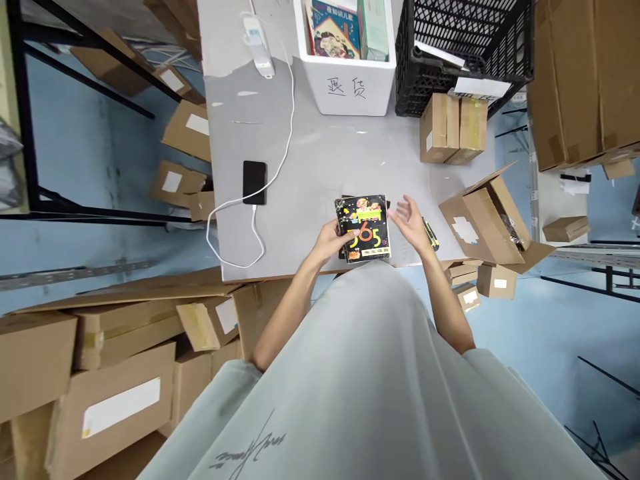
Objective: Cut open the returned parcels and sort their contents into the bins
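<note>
Item: black-covered "365" book (pixel 366 223), multicoloured numerals and cartoon figures on the cover; located at the near edge of the grey tabletop (pixel 320 153), directly before the wearer's pale shirt (pixel 380 373). Dark edges project from beneath it; what they belong to cannot be told.

Left hand (pixel 330 240): clamped on the book's left side, thumb flat across the cover, remaining fingers behind.

Right hand (pixel 409 219): fingers apart and curved, holding nothing, just beside the book's right edge. A yellow-and-black box cutter (pixel 431 235) lies by its wrist.

Table, left: black smartphone (pixel 254 175), white charging cable (pixel 290 127) looped across and around it; white power strip (pixel 259 50) near the far side.

Table, far side: white plastic bin (pixel 350 90), hand-lettered with two Chinese characters, holding a blue-covered children's book (pixel 336 30) upright among others; black mesh crate (pixel 415 87) to its right; paired small cardboard boxes (pixel 453 130) in front of the crate.

Table, right: open-flapped carton (pixel 480 227), tilted, white label on its side.
</note>
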### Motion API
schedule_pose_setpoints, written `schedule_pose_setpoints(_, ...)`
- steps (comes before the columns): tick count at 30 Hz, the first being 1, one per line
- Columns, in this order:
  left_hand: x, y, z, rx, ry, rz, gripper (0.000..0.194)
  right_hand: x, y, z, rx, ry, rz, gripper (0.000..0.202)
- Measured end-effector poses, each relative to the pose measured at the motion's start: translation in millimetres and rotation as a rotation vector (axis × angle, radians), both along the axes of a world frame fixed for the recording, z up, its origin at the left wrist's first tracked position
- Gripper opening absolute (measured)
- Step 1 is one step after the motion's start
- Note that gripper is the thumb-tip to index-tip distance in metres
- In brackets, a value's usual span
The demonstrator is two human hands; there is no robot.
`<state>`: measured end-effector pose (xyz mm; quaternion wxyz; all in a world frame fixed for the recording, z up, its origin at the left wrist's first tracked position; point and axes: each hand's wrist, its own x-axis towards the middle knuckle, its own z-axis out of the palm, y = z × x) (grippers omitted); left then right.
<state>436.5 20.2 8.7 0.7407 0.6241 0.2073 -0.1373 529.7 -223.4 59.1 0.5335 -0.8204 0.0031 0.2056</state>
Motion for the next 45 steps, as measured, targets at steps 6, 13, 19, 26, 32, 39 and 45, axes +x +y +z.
schedule_pose_setpoints(6, -21, -15, 24.1, -0.120, -0.008, 0.094, 0.092, -48, 6, 5.1, 0.452, 0.309, 0.020, 0.076)
schedule_pose_setpoints(13, -22, -22, 29.2, -0.016, -0.098, 0.171, 0.098, -51, 7, 14.4, 0.484, 0.294, -0.076, 0.073)
schedule_pose_setpoints(19, -23, -24, 29.8, -0.021, -0.072, 0.176, 0.087, -58, 1, 17.1, 0.434, 0.294, -0.055, 0.087)
schedule_pose_setpoints(26, -25, -32, 35.7, -0.030, -0.058, 0.188, 0.092, -57, -8, 24.3, 0.512, 0.335, -0.018, 0.084)
schedule_pose_setpoints(32, -22, -37, 39.5, -0.021, -0.055, 0.185, 0.084, -61, -1, 30.7, 0.476, 0.271, -0.066, 0.081)
schedule_pose_setpoints(39, -23, -48, 43.3, -0.169, -0.020, 0.187, 0.072, -66, 4, 40.3, 0.440, 0.177, -0.042, 0.072)
schedule_pose_setpoints(45, -24, -53, 41.5, -0.227, 0.061, 0.165, 0.084, -66, 9, 48.6, 0.419, 0.149, -0.001, 0.063)
